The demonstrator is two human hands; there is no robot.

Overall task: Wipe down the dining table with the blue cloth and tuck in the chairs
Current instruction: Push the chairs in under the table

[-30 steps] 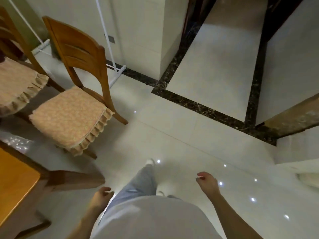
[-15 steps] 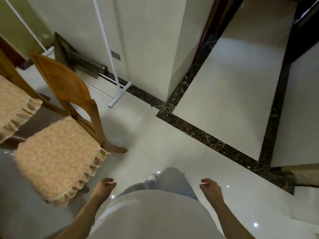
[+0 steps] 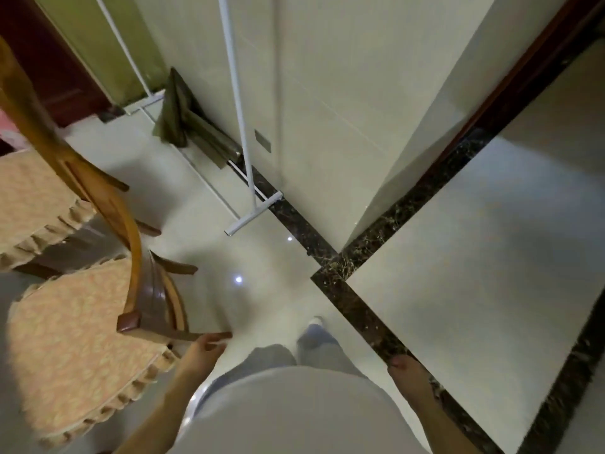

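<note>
A wooden chair point(image 3: 140, 290) with a frilled peach cushion point(image 3: 75, 342) stands at the lower left, its backrest toward me. A second cushioned chair point(image 3: 29, 204) is behind it at the left edge. My left hand point(image 3: 203, 350) hangs loosely curled and holds nothing, just right of the near chair's back and seat corner. My right hand point(image 3: 407, 368) hangs relaxed at my side over the dark floor border, holding nothing. The dining table and the blue cloth are out of view.
A white rack point(image 3: 242, 132) with its foot bar on the floor leans by the tiled wall corner point(image 3: 327, 142). An olive cloth point(image 3: 183, 122) lies at the wall's base. Dark marble strips point(image 3: 357, 309) cross the pale glossy floor. A doorway opens at the right.
The view has swung as I stepped forward: the near chair has come closer on my left, and the table has left the frame. My left hand is now beside the chair's back.
</note>
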